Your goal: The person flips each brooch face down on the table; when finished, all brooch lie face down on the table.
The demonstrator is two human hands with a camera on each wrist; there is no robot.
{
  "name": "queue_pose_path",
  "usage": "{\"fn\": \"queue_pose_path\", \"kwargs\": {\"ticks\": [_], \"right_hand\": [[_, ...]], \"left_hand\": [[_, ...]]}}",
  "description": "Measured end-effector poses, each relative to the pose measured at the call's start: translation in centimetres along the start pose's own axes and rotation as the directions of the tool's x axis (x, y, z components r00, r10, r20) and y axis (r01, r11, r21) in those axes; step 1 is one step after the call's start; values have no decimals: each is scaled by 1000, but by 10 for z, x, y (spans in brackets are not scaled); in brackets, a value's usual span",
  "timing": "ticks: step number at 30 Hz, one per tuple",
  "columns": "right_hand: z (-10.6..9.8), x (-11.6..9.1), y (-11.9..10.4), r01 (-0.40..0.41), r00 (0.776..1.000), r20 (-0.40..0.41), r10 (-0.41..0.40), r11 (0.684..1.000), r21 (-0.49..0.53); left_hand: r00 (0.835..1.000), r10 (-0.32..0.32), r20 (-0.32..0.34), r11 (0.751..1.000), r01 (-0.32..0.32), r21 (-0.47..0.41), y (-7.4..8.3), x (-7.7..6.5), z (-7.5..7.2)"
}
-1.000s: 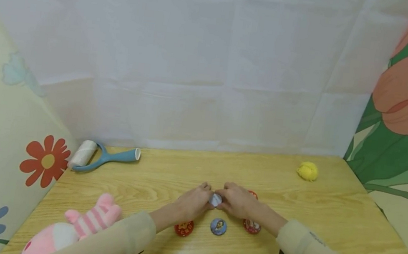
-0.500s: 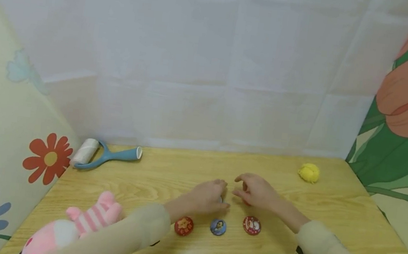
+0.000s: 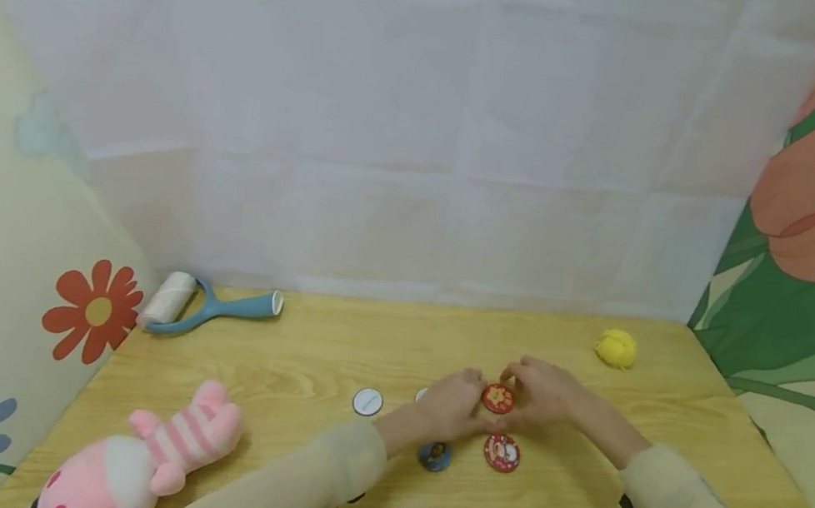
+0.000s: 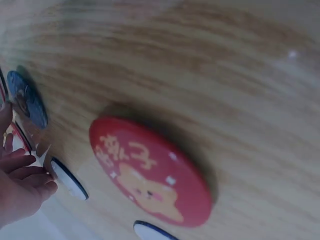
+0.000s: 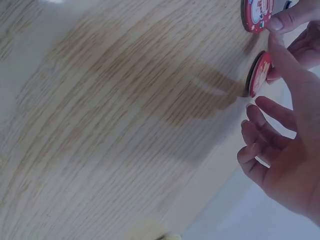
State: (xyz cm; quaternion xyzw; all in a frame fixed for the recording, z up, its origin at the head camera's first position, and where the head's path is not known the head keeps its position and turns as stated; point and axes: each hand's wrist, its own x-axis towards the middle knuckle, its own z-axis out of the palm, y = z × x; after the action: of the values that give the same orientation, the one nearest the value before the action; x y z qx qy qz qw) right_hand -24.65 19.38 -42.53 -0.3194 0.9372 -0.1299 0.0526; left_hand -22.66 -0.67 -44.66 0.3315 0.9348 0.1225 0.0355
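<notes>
In the head view, a round red pin badge with a yellow star lies between my hands. My left hand has its fingertips at the badge's left edge. From the other side, my right hand reaches around it, fingers loosely bent. In the right wrist view that badge lies near the tabletop, the right fingertips just beside its rim. A red badge with a white figure and a blue badge lie nearer me. The left wrist view shows another red star badge up close.
A white-faced badge lies to the left; another is mostly hidden by my left hand. A pink plush toy lies front left, a blue-handled lint roller back left. A yellow fuzzy ball sits back right.
Both hands held a white-faced badge one second ago, then released it onto the table. They have moved right, to the red star badge. My left sleeve now covers the near-left red badge.
</notes>
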Motion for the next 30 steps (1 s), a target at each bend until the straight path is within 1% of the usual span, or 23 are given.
{"fn": "queue_pose_path", "kwargs": {"ticks": [2,5,8,13,16,19,22,24,27,30], "right_hand": [[1,-1,-1,4,1000,16,-4,1000,2],[3,-2,0,7,1000,26,-7,1000,4],[3,-1,0,29,1000,6,-29,1000,12],[2,4,1,90,996,-19,-89,996,29],[3,5,1,118,993,-21,-117,993,13],[6,4,2,157,987,-41,-158,987,-17],[9,4,1,182,980,-77,-184,983,-27],[9,4,-1,181,979,-96,-182,983,-15],[7,4,-3,169,979,-121,-165,986,16],[4,5,-4,174,975,-149,-166,984,38]], "left_hand": [[1000,-5,-4,1000,5,26,1,-1,3],[1000,15,-18,999,-14,48,3,-1,5],[997,41,-61,998,-38,53,4,0,5],[994,36,-107,997,-29,72,4,0,3],[994,38,-106,995,-28,92,3,-1,3],[994,46,-97,996,-37,84,3,-1,3],[996,52,-78,998,-48,52,1,0,4],[996,53,-68,999,-53,13,0,0,2],[995,73,-61,995,-77,-67,-2,-1,-5],[991,106,-77,984,-116,-133,-6,-4,-14]]}}
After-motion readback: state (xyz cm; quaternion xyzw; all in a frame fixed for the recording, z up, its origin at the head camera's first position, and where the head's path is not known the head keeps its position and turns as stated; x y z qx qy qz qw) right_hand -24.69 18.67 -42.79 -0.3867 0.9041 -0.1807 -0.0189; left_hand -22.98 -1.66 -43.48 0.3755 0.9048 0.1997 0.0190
